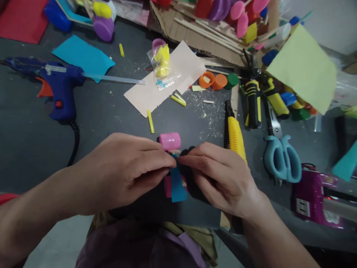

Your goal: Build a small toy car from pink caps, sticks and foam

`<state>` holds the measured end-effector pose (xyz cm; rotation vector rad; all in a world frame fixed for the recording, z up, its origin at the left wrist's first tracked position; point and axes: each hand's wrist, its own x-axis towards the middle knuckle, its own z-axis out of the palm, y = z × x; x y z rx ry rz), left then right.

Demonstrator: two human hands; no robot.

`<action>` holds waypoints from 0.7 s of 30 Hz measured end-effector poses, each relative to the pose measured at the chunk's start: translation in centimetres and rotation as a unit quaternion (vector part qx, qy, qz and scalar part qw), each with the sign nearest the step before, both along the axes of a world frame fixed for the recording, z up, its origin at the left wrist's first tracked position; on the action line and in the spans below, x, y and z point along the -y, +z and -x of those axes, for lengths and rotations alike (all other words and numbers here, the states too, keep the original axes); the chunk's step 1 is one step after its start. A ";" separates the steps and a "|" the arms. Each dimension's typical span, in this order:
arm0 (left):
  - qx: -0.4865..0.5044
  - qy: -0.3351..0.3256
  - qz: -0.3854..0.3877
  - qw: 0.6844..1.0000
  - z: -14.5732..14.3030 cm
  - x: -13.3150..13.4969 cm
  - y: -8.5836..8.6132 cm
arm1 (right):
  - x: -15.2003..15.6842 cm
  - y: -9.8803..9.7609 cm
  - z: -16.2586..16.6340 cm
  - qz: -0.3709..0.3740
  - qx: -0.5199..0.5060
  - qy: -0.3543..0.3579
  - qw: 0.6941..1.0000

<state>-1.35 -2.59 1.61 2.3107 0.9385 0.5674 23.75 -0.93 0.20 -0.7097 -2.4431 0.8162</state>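
Observation:
My left hand and my right hand meet near the table's front edge, fingertips pinched at the top of a blue strip. The strip hangs down over a small piece with pink caps; one pink cap shows above the fingers, lying on its side. Another pink cap is partly covered by the strip and my left fingers. Both hands are closed, and my fingers hide much of the part between the caps. A short yellow strip lies just above my left hand.
A blue glue gun lies at left with its cord. At right are a yellow utility knife, pliers and blue-handled scissors. Pale paper, orange caps and a cardboard box with sticks lie farther back.

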 end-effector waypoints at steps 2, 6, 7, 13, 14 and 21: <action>-0.007 -0.008 0.004 1.000 0.0 0.0 -0.5 | 0.0 -0.1 0.0 -0.003 0.002 0.002 1.000; -0.007 -0.017 0.008 1.000 -0.1 -0.1 -0.9 | -0.1 -0.1 0.1 -0.014 0.004 0.004 1.000; -0.007 -0.019 0.007 1.000 -0.1 -0.1 -0.9 | -0.1 -0.1 0.1 -0.014 0.004 0.003 1.000; -0.026 -0.029 -0.020 0.999 0.0 -0.2 -0.8 | -0.1 -0.2 -0.1 -0.021 0.011 0.002 1.000; -0.031 -0.030 -0.025 0.999 0.0 -0.2 -0.8 | -0.1 -0.1 -0.1 -0.019 0.008 -0.001 1.000; -0.041 -0.024 -0.032 0.998 -0.2 -0.2 -0.8 | 0.1 0.7 -0.1 0.058 -0.024 0.016 0.998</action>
